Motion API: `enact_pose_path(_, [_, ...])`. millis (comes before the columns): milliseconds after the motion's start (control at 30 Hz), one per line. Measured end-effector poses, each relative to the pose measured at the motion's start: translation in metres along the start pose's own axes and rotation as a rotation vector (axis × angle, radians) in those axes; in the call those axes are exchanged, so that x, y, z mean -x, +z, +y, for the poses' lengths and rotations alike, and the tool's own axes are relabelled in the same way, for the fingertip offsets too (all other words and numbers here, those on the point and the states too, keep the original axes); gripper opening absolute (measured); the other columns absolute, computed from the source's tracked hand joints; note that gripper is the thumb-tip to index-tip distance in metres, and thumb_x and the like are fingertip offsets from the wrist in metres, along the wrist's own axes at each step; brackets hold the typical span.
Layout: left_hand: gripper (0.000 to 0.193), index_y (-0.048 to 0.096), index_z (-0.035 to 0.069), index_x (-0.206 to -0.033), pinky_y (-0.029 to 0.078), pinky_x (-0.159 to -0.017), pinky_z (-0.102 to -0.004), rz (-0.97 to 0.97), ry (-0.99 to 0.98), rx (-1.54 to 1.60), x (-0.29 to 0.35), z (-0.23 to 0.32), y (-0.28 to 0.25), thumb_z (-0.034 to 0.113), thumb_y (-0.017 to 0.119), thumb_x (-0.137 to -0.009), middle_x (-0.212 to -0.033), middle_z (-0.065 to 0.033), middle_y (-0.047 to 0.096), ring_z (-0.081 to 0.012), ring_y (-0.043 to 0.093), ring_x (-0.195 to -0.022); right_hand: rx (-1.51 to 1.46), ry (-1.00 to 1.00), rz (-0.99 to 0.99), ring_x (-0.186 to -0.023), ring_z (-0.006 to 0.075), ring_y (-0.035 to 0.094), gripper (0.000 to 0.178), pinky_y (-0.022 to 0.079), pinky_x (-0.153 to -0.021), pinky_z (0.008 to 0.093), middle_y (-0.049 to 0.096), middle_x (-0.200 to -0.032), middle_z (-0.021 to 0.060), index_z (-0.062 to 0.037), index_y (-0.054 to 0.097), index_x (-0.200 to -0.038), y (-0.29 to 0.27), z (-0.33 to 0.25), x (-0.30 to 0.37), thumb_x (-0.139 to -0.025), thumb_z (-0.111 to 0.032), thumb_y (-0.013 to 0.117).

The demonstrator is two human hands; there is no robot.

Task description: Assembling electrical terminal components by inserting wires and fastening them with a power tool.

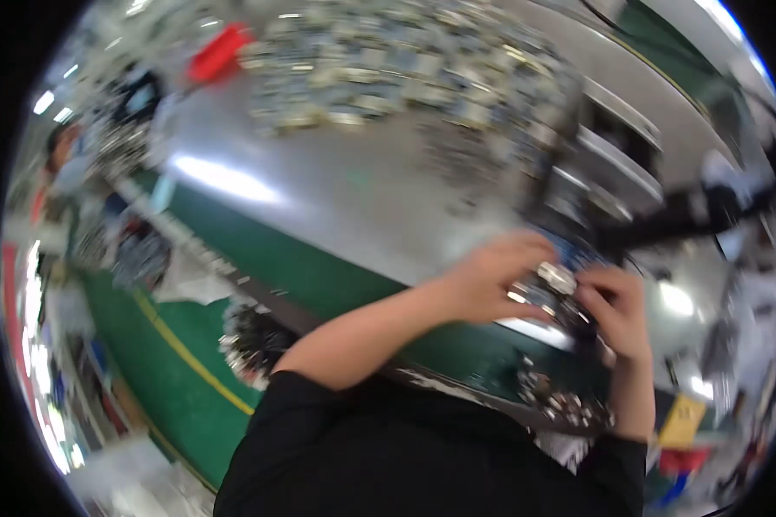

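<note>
My left hand (500, 276) comes in from the left, its fingers and thumb curled round a small shiny metal part (556, 277). From the other side, the bent fingers of my right hand (616, 308) meet the same part. Motion blur smears the part's shape, and the fingers cover some of it. Both hands are in front of a dark machine fixture (569, 207) at the right of the metal worktable (336, 185). Just below them, several loose shiny metal pieces (560, 401) lie along the near edge.
Rows of silver and yellowish pieces (405, 65) cover the table's far side, with small dark parts (461, 155) scattered before them. A red bin (220, 53) is at the far left. A black machine arm (681, 220) juts in from the right, above a yellow tag (683, 420).
</note>
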State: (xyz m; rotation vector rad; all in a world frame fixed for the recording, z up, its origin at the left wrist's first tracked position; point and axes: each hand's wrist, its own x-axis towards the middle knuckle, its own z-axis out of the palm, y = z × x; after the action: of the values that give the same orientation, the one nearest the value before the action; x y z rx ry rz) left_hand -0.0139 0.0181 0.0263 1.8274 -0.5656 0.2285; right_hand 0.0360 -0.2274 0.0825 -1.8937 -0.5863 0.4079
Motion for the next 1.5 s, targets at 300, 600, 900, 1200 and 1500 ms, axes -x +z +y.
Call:
enact_pose_path(300, [0.040, 0.068, 0.000, -0.116, 0.054, -0.080, -0.0317, 0.083, 0.134, 0.025, -0.026, 0.004, 0.010, 0.008, 0.079, -0.078, -0.116, -0.0148, 0.065, -0.0226, 0.065, -0.097, -0.214, 0.204, -0.040, -0.079, 0.0059, 0.060, 0.012, 0.046, -0.066, 0.0213, 0.069, -0.093, 0.0054, 0.0063, 0.071, -0.099, -0.013, -0.007, 0.002, -0.089, 0.000, 0.070])
enact_pose_path(600, [0.036, 0.069, 0.001, -0.105, 0.054, -0.084, -0.0367, -0.083, 0.133, -0.119, -0.025, 0.016, 0.008, 0.015, 0.083, -0.075, -0.112, -0.0115, 0.070, -0.0275, 0.068, -0.100, 0.036, -0.069, -0.056, -0.072, 0.0061, 0.057, 0.010, 0.044, -0.062, 0.0225, 0.068, -0.083, 0.0050, 0.0039, 0.073, -0.096, -0.013, -0.003, 0.010, -0.088, 0.001, 0.070])
enact_pose_path(900, [0.037, 0.069, 0.004, -0.099, 0.057, -0.085, -0.0379, -0.081, 0.244, -0.289, -0.016, 0.000, 0.019, 0.022, 0.085, -0.071, -0.103, -0.0074, 0.073, -0.0290, 0.070, -0.107, 0.014, 0.163, 0.037, -0.064, 0.0074, 0.054, 0.009, 0.041, -0.056, 0.0232, 0.065, -0.078, 0.0054, 0.0034, 0.073, -0.092, 0.000, 0.004, 0.017, -0.083, 0.000, 0.074])
enact_pose_path(1200, [0.036, 0.070, 0.003, -0.101, 0.056, -0.089, -0.0391, -0.192, 0.154, -0.196, -0.012, -0.015, 0.025, 0.018, 0.085, -0.072, -0.112, -0.0097, 0.072, -0.0306, 0.066, -0.115, 0.083, 0.173, -0.017, -0.064, 0.0086, 0.056, 0.006, 0.043, -0.057, 0.0247, 0.066, -0.077, 0.0065, 0.0030, 0.072, -0.089, -0.001, 0.014, 0.019, -0.084, 0.001, 0.073])
enact_pose_path(1500, [0.037, 0.070, 0.001, -0.104, 0.056, -0.090, -0.0390, -0.257, -0.001, -0.014, -0.015, -0.018, 0.024, 0.007, 0.084, -0.071, -0.113, -0.0126, 0.071, -0.0312, 0.069, -0.106, 0.203, 0.032, -0.021, -0.068, 0.0214, 0.065, 0.007, 0.051, -0.062, 0.0301, 0.069, -0.082, 0.0116, 0.0022, 0.072, -0.089, 0.003, 0.023, 0.021, -0.083, 0.002, 0.071])
